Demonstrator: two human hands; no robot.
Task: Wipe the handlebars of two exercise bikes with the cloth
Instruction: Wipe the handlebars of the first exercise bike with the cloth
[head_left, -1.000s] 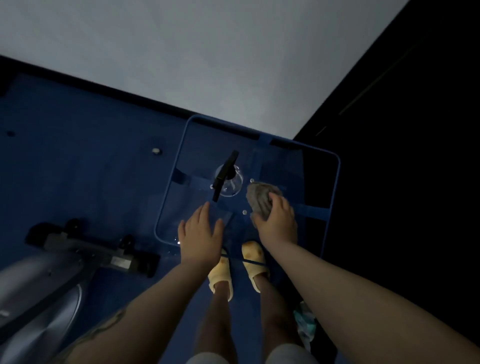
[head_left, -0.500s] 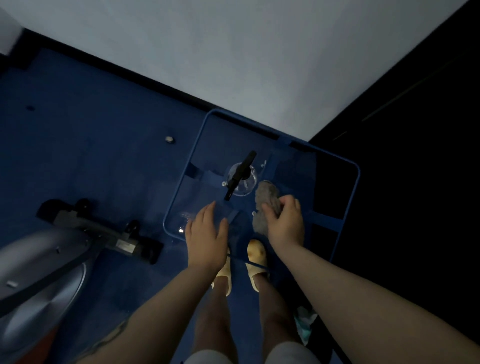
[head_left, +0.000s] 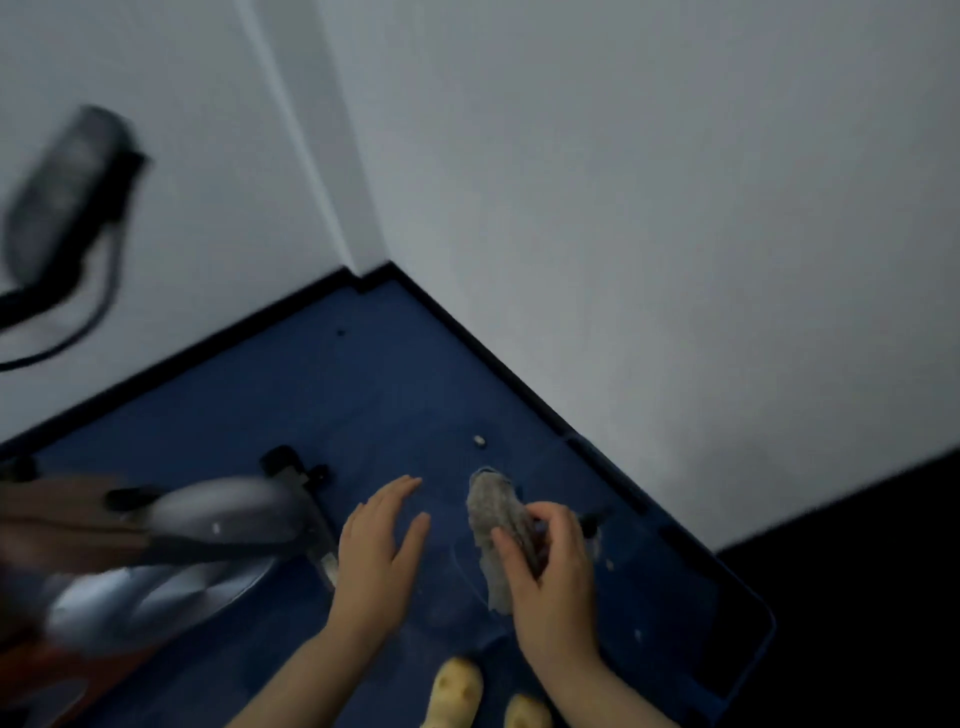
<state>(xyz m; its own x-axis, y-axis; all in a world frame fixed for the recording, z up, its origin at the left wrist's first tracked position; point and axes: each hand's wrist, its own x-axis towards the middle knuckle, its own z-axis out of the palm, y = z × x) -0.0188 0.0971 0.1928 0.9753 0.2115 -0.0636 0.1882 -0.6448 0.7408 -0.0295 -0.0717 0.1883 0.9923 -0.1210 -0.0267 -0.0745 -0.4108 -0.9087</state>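
Lifted now, the cloth (head_left: 500, 535) hangs pinched in the right hand (head_left: 553, 582); left hand (head_left: 378, 553) spreads empty; exercise bike (head_left: 171, 540) (lower left) blurs, cut off.

Dim corner room, blue floor, pale walls.

Beyond the hands, two pale grey walls (head_left: 623, 208) meet at a corner, a black skirting strip (head_left: 467, 332) running along their base. Under and ahead of the hands lies dark blue floor (head_left: 384, 395), a small pale speck (head_left: 479, 441) on it just past the fingers. Right of the hands a black surface (head_left: 857, 597) fills the frame's lower corner. Light is low, the view motion-blurred at left.
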